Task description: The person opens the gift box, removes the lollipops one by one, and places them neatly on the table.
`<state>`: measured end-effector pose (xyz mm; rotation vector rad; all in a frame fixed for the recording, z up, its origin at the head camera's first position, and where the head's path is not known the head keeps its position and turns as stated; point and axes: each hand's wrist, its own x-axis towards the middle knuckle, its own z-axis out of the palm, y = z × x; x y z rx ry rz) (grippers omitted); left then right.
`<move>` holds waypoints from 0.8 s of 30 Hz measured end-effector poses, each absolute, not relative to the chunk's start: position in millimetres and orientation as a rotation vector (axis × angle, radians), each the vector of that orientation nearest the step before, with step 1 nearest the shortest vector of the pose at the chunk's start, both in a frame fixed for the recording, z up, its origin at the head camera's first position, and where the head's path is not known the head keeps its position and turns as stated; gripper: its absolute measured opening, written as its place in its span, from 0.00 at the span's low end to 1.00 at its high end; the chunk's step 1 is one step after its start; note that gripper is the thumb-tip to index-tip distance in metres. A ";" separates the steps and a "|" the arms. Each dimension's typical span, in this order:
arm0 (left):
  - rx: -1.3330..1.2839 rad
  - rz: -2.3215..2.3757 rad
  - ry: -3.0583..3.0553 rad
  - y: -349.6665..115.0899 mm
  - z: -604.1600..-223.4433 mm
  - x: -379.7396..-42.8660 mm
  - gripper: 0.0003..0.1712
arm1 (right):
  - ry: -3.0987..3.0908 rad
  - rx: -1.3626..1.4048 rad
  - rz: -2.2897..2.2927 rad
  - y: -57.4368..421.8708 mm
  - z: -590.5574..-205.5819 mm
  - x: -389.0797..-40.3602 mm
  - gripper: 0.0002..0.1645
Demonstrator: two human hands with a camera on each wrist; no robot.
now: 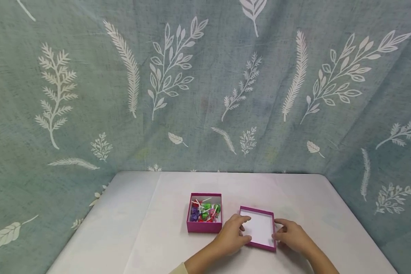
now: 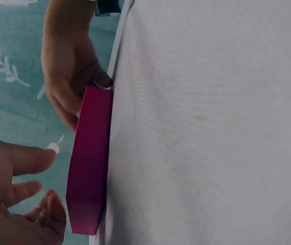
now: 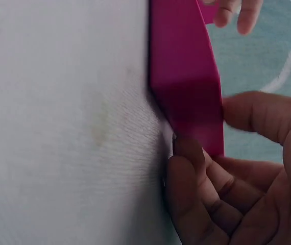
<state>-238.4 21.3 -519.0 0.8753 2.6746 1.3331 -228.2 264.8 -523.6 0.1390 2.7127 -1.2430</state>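
A shallow magenta box lid [image 1: 260, 226], white inside, lies with its hollow side up on the table's right half. My right hand [image 1: 294, 236] pinches its right edge; in the right wrist view the thumb touches the rim and curled fingers sit low against the lid's wall [image 3: 186, 76]. At the lid's left side is my left hand [image 1: 231, 236], its fingers loosely spread. The left wrist view shows this hand [image 2: 2, 178] just apart from the lid [image 2: 89, 153]. Left of both hands stands a magenta box [image 1: 204, 227] holding several wrapped lollipops [image 1: 205, 213], red, green and purple.
A white cloth covers the table [image 1: 157, 247]. Behind it and along both sides hangs a grey-green curtain [image 1: 198, 144] with white leaf prints. The lollipop box stands close to the left hand, with a narrow gap between box and lid.
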 end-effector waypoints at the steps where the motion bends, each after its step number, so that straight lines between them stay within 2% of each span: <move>1: 0.861 1.318 2.691 21.9 -518.9 -238.5 0.34 | 2.724 0.126 -1.245 266.6 -523.3 -227.8 0.38; 11: 0.664 1.083 2.673 29.2 -520.0 -239.0 0.52 | 2.726 0.198 -1.174 284.6 -521.0 -223.5 0.36; 18: 0.608 1.331 2.365 41.6 -525.8 -237.7 0.57 | 2.703 0.213 -1.122 304.6 -518.8 -215.6 0.37; 24: 0.670 1.326 2.350 58.0 -527.8 -233.6 0.60 | 2.710 0.204 -1.083 323.5 -515.6 -212.3 0.36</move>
